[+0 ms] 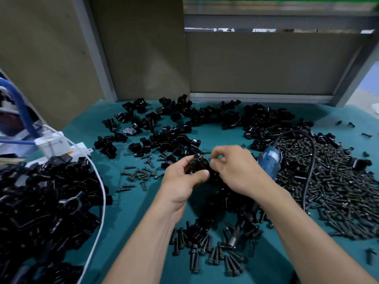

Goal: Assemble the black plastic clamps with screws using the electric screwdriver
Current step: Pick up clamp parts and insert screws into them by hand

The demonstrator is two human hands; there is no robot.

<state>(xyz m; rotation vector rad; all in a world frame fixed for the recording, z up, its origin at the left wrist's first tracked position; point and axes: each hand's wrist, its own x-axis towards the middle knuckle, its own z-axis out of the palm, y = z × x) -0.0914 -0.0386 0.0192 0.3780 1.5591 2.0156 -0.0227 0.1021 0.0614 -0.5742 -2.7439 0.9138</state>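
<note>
My left hand (184, 177) grips a black plastic clamp (198, 163) above the middle of the teal table. My right hand (235, 167) pinches at the clamp's top right with curled fingers; what it pinches is too small to make out. The blue electric screwdriver (269, 160) lies on the table just right of my right hand, its black cord (307, 160) looping over the screws. Loose black screws (336, 187) form a big heap at the right. More screws (139, 173) lie scattered left of my hands.
Loose clamp parts (184, 124) spread across the back of the teal table (123, 212). A heap of black clamps (47, 201) fills the left front. A white power strip (53, 142) with a white cable sits at the left. Longer bolts (215, 253) lie near the front.
</note>
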